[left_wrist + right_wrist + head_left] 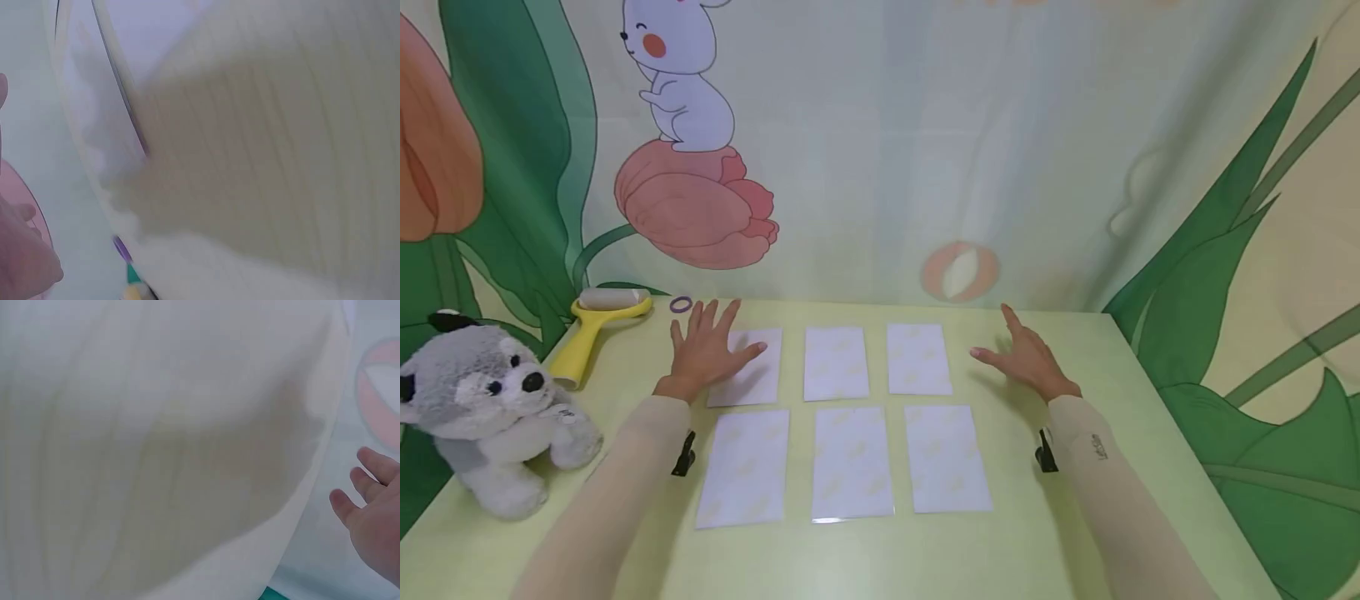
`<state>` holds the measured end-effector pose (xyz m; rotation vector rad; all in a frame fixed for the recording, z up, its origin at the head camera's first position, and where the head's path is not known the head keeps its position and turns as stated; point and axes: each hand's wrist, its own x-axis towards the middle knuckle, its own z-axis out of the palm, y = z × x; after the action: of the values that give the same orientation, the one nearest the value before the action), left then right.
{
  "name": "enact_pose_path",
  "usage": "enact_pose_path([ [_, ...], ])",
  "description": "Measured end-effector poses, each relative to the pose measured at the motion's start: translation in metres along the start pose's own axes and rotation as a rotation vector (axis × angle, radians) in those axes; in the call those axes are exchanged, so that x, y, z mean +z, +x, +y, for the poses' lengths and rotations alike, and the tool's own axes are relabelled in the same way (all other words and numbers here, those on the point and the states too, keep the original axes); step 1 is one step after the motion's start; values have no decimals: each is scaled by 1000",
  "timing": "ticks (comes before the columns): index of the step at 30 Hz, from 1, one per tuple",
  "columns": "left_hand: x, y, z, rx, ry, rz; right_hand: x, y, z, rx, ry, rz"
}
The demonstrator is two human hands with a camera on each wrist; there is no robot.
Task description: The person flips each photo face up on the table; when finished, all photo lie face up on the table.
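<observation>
Several white cards with faint yellow marks lie on the pale yellow table point(1030, 533) in two rows. My left hand point(703, 350), fingers spread, hovers over the left edge of the back-left card point(760, 358) and holds nothing. To its right in that row are the back-middle card point(836, 364) and the back-right card point(919, 359). In the front row are the left card point(745, 468), the middle card point(852, 463) and the right card point(948, 458). My right hand point(1028, 358), empty with fingers extended, is above the table to the right of the back-right card.
A grey and white plush dog point(490, 417) sits at the table's left edge. Behind it lies a yellow-handled lint roller point(580, 346), with a small purple ring point(681, 305) near the back edge. A printed curtain point(865, 167) hangs behind the table.
</observation>
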<state>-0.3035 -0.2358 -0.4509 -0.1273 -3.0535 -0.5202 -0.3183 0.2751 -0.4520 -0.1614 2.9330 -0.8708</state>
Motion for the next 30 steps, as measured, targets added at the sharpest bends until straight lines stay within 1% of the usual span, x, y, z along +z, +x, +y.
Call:
enact_pose_path([
  [3,6,3,11,33,11,9,2,1,-2,-8,45,-12],
  [6,11,6,24,79,24,-5,5,3,-5,-16,66,-36],
  [8,14,6,35,119,21,-32,6,4,-6,-14,67,-54],
  [11,18,7,54,182,11,-84,7,6,-9,-4,82,-75],
  [13,21,8,67,227,7,-111,7,8,-11,-11,95,-88],
  [19,29,15,102,335,55,-175,12,19,-20,-54,140,-127],
  [21,33,18,112,361,75,-202,14,23,-22,-62,147,-139],
  [24,39,23,122,388,98,-239,18,26,-24,-68,160,-162],
  [30,50,26,142,432,118,-285,25,41,-26,-99,141,-199],
])
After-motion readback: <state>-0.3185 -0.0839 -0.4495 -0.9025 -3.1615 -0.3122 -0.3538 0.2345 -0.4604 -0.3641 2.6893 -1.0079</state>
